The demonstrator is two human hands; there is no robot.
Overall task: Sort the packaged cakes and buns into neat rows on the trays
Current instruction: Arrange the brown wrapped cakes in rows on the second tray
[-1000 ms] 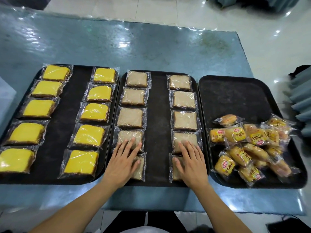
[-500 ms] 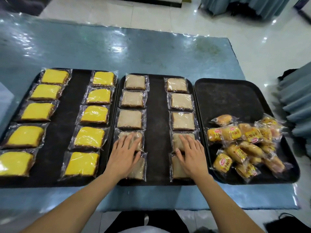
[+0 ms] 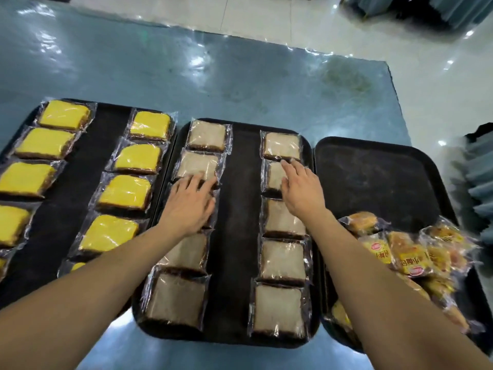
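Pale brown square cakes in clear plastic wrappers point(image 3: 282, 260) lie in two columns of five on the black rectangular middle tray point(image 3: 232, 236), with a bare strip of tray between the columns. The left hand point(image 3: 190, 206) lies flat on the left column, its fingers point(image 3: 196, 180) straight and spread over the third cake and reaching the near edge of the second. The right hand point(image 3: 300, 186) rests on the second cake of the right column, fingers loosely extended, fingertips at the near edge of the top cake point(image 3: 281, 145). Yellow-topped wrapped cakes point(image 3: 124, 192) sit in two columns on the left black tray point(image 3: 66, 188). Small golden buns in orange-labelled wrappers point(image 3: 410, 257) lie heaped on the near part of the right black tray point(image 3: 373, 177). All three trays stand side by side on the shiny blue-covered desk point(image 3: 213, 81)
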